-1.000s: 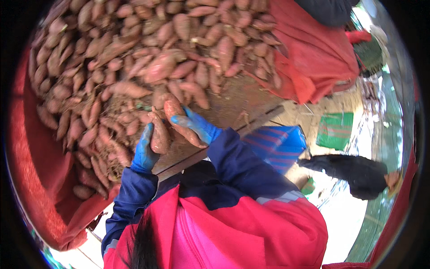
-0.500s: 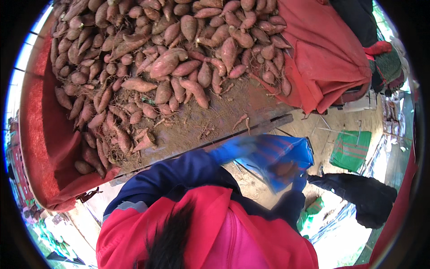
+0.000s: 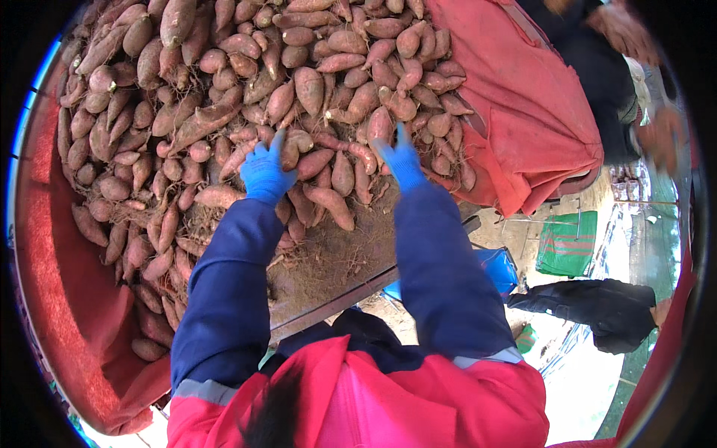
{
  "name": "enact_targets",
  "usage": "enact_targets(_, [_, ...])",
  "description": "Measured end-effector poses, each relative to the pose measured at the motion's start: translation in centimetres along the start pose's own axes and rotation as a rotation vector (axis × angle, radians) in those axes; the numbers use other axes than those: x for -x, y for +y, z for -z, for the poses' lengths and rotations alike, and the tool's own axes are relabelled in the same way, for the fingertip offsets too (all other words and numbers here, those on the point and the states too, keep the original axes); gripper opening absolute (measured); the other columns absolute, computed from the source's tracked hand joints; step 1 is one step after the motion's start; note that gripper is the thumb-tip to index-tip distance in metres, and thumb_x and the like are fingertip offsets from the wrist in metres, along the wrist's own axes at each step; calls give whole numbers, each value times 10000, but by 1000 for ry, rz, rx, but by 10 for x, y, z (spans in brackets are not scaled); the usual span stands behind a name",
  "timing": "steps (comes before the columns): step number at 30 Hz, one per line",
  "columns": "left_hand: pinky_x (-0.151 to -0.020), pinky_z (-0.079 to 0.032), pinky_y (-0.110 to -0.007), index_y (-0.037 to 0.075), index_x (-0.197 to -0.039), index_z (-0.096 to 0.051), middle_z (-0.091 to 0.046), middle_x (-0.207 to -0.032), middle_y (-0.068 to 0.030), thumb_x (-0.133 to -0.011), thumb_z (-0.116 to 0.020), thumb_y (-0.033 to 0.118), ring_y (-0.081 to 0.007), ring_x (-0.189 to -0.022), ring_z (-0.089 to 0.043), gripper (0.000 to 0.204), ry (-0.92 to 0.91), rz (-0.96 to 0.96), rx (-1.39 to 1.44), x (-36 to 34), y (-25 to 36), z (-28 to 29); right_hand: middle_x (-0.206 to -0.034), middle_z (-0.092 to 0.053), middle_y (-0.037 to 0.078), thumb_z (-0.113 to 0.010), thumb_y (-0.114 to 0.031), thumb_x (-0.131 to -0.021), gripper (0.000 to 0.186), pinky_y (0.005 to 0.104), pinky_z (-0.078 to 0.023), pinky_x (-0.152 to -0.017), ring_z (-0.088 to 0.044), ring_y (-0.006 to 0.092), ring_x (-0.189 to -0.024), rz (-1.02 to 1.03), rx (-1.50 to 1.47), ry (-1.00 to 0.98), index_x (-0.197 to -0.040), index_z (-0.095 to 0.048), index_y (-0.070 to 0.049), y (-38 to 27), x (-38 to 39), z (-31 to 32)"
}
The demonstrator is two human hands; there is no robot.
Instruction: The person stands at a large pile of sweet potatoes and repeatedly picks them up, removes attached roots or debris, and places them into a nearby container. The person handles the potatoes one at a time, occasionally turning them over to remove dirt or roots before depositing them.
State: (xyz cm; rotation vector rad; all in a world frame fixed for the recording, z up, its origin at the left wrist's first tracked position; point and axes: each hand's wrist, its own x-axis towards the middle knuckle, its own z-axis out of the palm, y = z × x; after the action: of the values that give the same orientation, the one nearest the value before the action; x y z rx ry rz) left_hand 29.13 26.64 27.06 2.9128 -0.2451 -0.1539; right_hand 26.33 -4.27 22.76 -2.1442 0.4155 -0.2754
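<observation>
My left hand, in a blue glove, rests on the near side of a big heap of reddish sweet potatoes. Its fingers are spread, one lying along a sweet potato. My right hand, gloved in the same blue, reaches to the heap's right part, finger and thumb apart. Just beyond it lies a long sweet potato, and whether they touch I cannot tell. Neither hand grips anything that I can see.
Red cloth lines the bed's sides. A blue bag hangs or stands below the bed's edge, partly behind my right arm. Farther right are a green bag and a person in black. Another person's hands move at upper right.
Both my hands have left the blue bag and moved up and left onto the sweet potato heap. Another person's hands have come into view at upper right.
</observation>
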Motion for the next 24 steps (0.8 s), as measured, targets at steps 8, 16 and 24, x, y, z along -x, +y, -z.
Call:
enact_targets(8, [-1062,-428,-407,2,-1464,-371,-520,-1397,-137,-935,-626,378,-277,-1265,-522,697,-320,79,1848,47,-45,13,-1377,-503,185,-616,-501,-907,770,443,-445,-1050,-545,286,-1197,-451,-1325,-658,-1424,-386,21,-72,17,9])
enact_targets(16, [-1091,-406,-422,53,-1477,-368,-483,-1445,-99,-986,-547,406,-258,-1292,-496,631,-631,56,2042,127,79,20,-1265,-590,112,-490,-518,-989,633,432,-518,-962,-593,253,-1123,-497,-1523,-404,-1395,-452,-33,-65,147,72])
enact_targets(24, [-1098,-359,-362,27,-1487,-336,-505,-1381,-89,-900,-696,413,-192,-1261,-481,789,-1218,-197,1649,223,284,-31,-1057,-567,50,-499,-260,-994,362,282,-490,-824,-569,203,-952,-318,-842,208,-1260,-510,-15,84,332,278])
